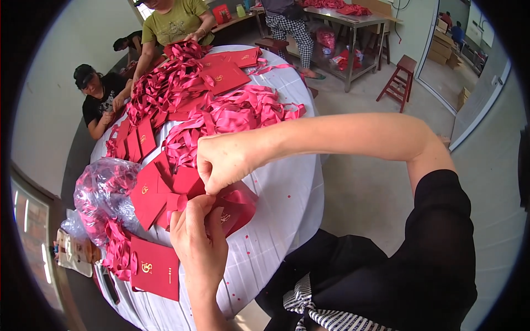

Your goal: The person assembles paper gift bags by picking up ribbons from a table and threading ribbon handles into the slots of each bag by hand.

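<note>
Black sleeve fabric (444,212) sits nearest. My left hand (200,237) and right hand (232,160) pinch pink satin ribbon (242,197) on a red gift bag (236,218).

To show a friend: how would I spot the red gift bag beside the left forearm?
Find the white-covered table, then the left hand over it. Below and left of that hand, beside pink ribbons, lies a red gift bag. Unlike its overlapping neighbours, it lies lowest in view, nearly all uncovered.

A reddish stool (407,64) stands on grey floor (364,165) near a pale wall (413,36).
</note>
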Tool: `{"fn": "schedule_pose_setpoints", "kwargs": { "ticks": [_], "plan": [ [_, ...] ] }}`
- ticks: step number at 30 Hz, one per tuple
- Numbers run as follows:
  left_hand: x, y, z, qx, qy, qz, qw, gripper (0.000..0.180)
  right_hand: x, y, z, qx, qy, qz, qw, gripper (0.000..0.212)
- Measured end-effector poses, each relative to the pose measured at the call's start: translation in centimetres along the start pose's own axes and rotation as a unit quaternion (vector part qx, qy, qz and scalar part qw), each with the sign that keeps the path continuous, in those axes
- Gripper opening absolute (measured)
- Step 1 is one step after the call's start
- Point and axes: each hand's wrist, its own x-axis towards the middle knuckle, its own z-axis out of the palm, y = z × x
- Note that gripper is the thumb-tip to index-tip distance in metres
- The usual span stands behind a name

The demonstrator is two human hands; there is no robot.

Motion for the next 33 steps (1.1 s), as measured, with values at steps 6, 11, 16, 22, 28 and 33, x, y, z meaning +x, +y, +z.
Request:
{"fn": "schedule_pose_setpoints", "kwargs": {
  "ticks": [6, 11, 16, 22, 28, 33],
  "plan": [
    [0.0, 0.0, 0.1, -0.017, 0.012, -0.001, 1.000, 0.017, -0.6, 0.1, -0.7, 0.205, 0.128, -0.045, 0.969, 0.017],
    [0.2, -0.2, 0.0, 0.006, -0.010, 0.004, 1.000, 0.015, 0.9, 2.8, -2.3, 0.381, 0.224, -0.054, 0.895, 0.018],
    [0.4, 0.2, -0.3, 0.025, -0.035, 0.035, 0.998, 0.012, 1.6, 3.8, -3.4, 0.389, 0.325, -0.060, 0.860, 0.014],
    [0.0, -0.3, -0.2, 0.049, -0.020, 0.039, 0.998, 0.011, 1.3, 5.7, -1.3, 0.439, 0.135, -0.094, 0.883, 0.035],
    [0.2, 0.1, -0.4, 0.064, -0.039, 0.037, 0.997, 0.011, -2.7, 4.7, 1.0, 0.323, 0.080, -0.101, 0.937, 0.045],
    [0.2, 0.0, -0.4, 0.063, -0.038, 0.047, 0.996, 0.016, -2.9, 4.5, 1.8, 0.192, 0.233, -0.084, 0.950, 0.040]
  ]
}}
